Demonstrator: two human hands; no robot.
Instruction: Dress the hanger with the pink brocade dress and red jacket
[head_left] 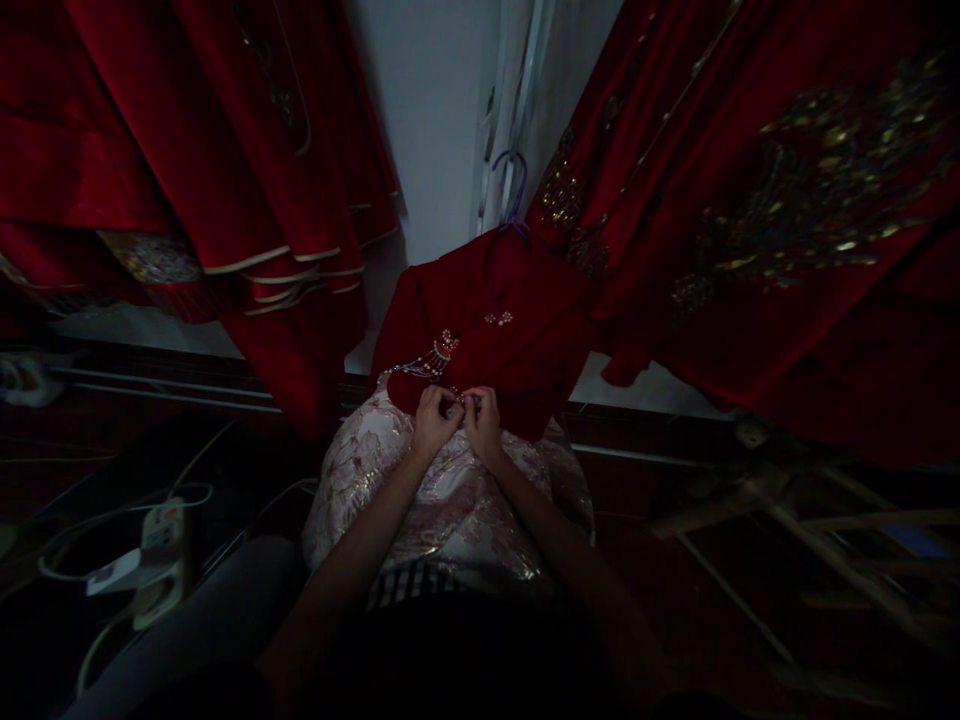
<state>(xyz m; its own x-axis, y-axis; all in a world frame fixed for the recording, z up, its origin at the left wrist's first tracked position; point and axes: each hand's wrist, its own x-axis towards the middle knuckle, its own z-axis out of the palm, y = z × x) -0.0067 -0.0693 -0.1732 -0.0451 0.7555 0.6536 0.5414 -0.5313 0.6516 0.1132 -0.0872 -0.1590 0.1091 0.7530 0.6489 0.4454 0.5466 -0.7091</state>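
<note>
Dim all over, white wall (439,150) ahead brightest, near black down by me; edges bowed, corners murky

The left hand (433,422) and right hand (484,420) sit almost touching, pinched onto the lower edge of the red jacket (517,340), with no gap between them. The left-side robes (247,150) and right-side robes (787,220) hang close in. Only a narrow lane of white wall (435,130) is open between them, and the purple hanger hook (514,190) stands in it. The pink cushion (352,480) lies free beside each forearm. A power strip (161,560) with cables clutters the floor on the left; a pale wooden frame (787,510) blocks the right.
</note>
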